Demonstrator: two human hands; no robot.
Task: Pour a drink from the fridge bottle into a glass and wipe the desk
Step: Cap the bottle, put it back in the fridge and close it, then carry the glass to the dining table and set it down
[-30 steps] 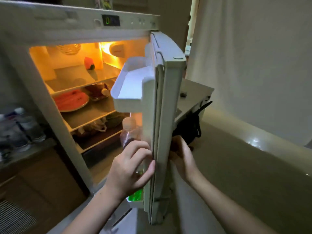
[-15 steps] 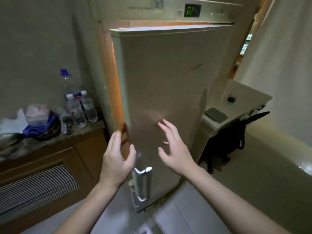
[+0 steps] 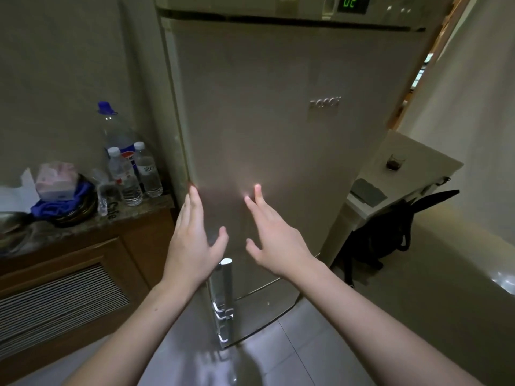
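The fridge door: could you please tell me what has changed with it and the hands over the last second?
The fridge door swung from wide open to fully shut, hiding the lit shelves. The left hand let go of the door's edge; both it and the right hand now lie open against the front. The desk and water bottles stayed put.

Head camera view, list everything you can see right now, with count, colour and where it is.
fridge: one, beige, centre, door closed
door handles: two, chrome, low on the fridge's left edge
display: one, green digits, top of fridge
water bottles: three, clear, on the counter to the left; the tallest has a blue cap
tissue pack: one, pink and white, left on the counter
cloth: one, blue, under the tissue pack
counter: one, speckled stone over wood, left
desk: one, white, right of fridge
glass: one, dark drink inside, on the desk
bag: one, black, under the desk
left hand: open, fingers on the door
right hand: open, fingertips on the door
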